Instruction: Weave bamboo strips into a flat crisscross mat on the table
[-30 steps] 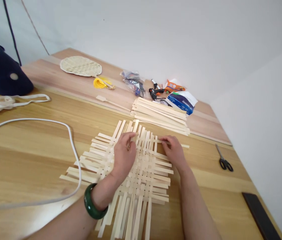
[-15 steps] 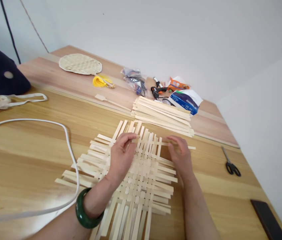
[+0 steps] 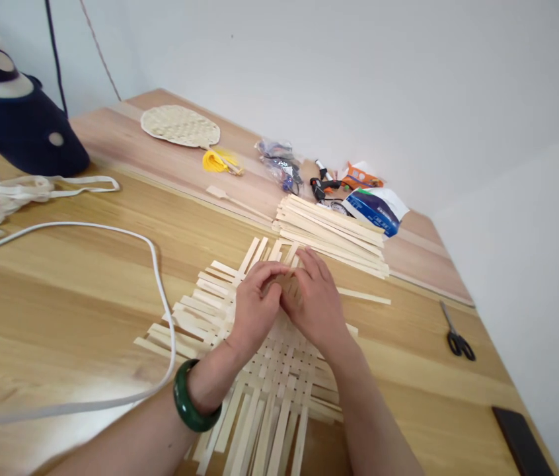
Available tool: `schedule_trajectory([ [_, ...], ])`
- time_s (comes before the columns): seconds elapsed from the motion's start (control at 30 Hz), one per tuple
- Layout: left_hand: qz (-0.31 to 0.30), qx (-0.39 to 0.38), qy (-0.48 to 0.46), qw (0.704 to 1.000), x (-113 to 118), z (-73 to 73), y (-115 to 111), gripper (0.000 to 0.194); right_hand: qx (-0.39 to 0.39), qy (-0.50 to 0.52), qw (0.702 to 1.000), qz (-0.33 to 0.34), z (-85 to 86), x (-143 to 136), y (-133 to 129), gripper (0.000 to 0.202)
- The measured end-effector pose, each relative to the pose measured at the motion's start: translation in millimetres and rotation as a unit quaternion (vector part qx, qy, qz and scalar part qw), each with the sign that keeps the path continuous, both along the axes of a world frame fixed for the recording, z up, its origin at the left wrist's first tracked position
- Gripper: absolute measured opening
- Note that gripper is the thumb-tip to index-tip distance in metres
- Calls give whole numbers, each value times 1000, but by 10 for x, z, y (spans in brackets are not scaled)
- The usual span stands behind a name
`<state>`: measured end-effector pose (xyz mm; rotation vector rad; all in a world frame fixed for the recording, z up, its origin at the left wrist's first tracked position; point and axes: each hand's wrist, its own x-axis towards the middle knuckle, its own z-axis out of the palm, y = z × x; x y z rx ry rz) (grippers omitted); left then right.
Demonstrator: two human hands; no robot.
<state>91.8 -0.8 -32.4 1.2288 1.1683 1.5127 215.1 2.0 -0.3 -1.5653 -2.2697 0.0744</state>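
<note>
If bent sharply, likely to split; probably light, best pinched along woven strips (image 3: 279, 365). Cannot tell any grasp in curled left hand (image 3: 256, 307) and right hand (image 3: 318, 305).

Craft workspace; wooden table (image 3: 433, 396); woven mat (image 3: 279, 370); strip pile (image 3: 332, 235); glue gun (image 3: 323, 188); scissors (image 3: 458, 344)

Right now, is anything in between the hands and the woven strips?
Nothing that I can see. The left hand and right hand are close together at the far part of the woven strips. The white cord passes by the strip ends on the left, off to the side of both hands.
</note>
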Motion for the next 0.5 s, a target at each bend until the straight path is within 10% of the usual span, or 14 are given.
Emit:
schedule_trajectory([
  [0.5, -19, -12, -4, 1000, 17, -46, 7, 27, -120, 160, 980, 23, -142, 222, 126, 9],
])
